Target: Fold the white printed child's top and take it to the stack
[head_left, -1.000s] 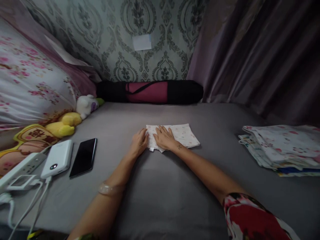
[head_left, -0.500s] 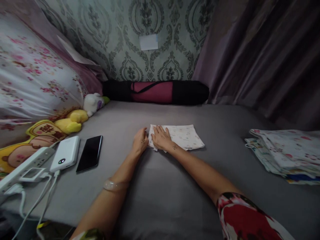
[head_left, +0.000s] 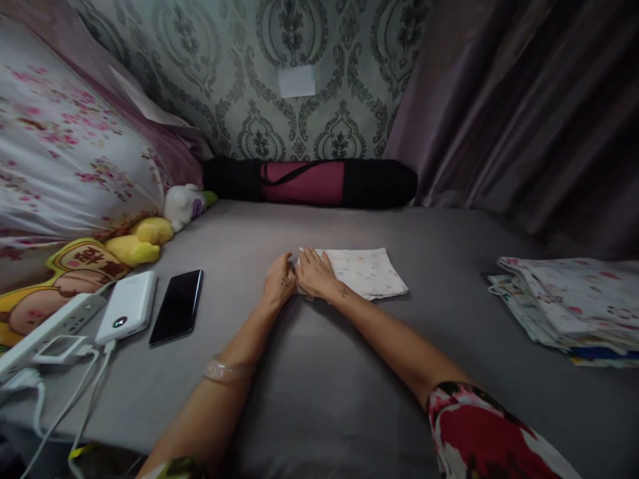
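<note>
A folded white cloth with a small faded print lies flat on the grey sheet in front of me. My right hand rests palm down on its left part, fingers stretched out, covering that side. Against the cloth's left edge stands my left hand, turned on its side with the fingers pointing away from me; it looks open, though its palm side is partly hidden. The two hands are close together, the right fingers beside the left thumb.
To the right lies a stack of folded printed cloths. On the left are a black phone, a white power bank, a power strip with cables, and plush toys. A black and pink long bag lies along the wall.
My right hand has slid slightly left across the cloth, closer to my left hand. The left hand and the cloth stay nearly in place.
</note>
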`<state>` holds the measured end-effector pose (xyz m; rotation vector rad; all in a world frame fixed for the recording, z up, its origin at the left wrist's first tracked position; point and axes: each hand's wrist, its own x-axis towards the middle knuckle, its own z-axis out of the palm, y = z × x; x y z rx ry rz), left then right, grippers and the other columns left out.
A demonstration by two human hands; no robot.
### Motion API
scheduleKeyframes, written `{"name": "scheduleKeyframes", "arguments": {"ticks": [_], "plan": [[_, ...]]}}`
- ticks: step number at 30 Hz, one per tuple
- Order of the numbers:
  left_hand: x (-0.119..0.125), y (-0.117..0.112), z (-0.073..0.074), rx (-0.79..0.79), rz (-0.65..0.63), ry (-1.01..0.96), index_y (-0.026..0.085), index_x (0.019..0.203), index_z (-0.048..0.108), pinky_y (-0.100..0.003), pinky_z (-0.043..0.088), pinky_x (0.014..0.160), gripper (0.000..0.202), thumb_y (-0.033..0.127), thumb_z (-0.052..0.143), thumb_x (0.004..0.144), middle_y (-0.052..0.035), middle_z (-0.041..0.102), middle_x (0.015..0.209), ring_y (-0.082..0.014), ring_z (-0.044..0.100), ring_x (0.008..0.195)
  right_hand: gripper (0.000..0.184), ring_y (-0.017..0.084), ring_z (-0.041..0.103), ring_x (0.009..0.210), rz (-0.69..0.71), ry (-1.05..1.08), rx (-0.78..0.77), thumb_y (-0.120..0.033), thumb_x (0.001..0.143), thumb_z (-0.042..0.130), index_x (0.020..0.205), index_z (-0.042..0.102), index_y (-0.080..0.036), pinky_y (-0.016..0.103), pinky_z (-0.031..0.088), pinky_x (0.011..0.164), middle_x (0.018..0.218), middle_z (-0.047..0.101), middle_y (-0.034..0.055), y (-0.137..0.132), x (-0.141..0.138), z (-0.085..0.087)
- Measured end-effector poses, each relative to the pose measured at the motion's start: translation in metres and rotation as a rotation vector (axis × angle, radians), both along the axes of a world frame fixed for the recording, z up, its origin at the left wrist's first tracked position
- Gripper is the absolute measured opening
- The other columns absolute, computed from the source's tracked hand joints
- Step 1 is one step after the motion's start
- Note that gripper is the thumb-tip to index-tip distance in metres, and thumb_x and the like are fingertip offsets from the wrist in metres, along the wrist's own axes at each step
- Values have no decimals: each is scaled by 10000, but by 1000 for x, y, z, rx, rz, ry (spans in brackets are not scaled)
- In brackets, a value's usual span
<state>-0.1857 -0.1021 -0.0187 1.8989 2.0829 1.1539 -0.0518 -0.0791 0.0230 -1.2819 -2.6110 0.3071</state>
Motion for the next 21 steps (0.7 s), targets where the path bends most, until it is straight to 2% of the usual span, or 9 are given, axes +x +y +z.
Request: {"name": "scheduleKeyframes", "arguments": {"ticks": [4,7,10,15,18,21], "plan": [[7,-3,6,8,-91,69,169,1236,545,-412,483,1002,399,136,374,877,-124,668,1167,-225,628,1094,576,280,218,1474,-68,3,-13,-354,1007,244,1490,342,-57,524,117,1188,1576,305,164,3,14,0],[10,-4,10,29,-208,100,173,1247,527,-409,475,1010,385,143,372,896,-129,645,1214,-221,607,1129,582,281,225,1472,-64,-18,-70,-360,1007,231,1497,334,-62,536,126,1185,1580,297,157,4,20,0],[13,-6,10,4,-286,125,188,1275,509,-412,459,1029,385,160,368,917,-130,615,1280,-214,578,1189,585,280,212,1476,-72,-15,-59,-354,1005,234,1497,333,-54,527,120,1188,1583,290,160,5,28,0],[17,-10,6,-105,-307,239,172,1332,492,-503,345,1118,401,232,356,959,-151,511,1435,-253,428,1371,585,285,219,1473,-143,-45,-48,-341,1002,240,1495,335,-42,518,111,1189,1579,292,173,7,46,0],[20,-13,8,-192,-303,275,182,1351,491,-533,318,1126,415,267,328,979,-145,490,1460,-260,412,1385,595,279,219,1474,-109,-55,-78,-358,1005,233,1505,320,-48,507,119,1191,1583,284,166,11,56,-1],[22,-14,11,-232,-299,293,170,1369,483,-526,303,1138,436,276,307,985,-145,477,1472,-260,396,1396,597,281,200,1481,-136,-64,-69,-357,1005,240,1509,310,-45,505,104,1193,1588,268,174,15,68,-1]]}}
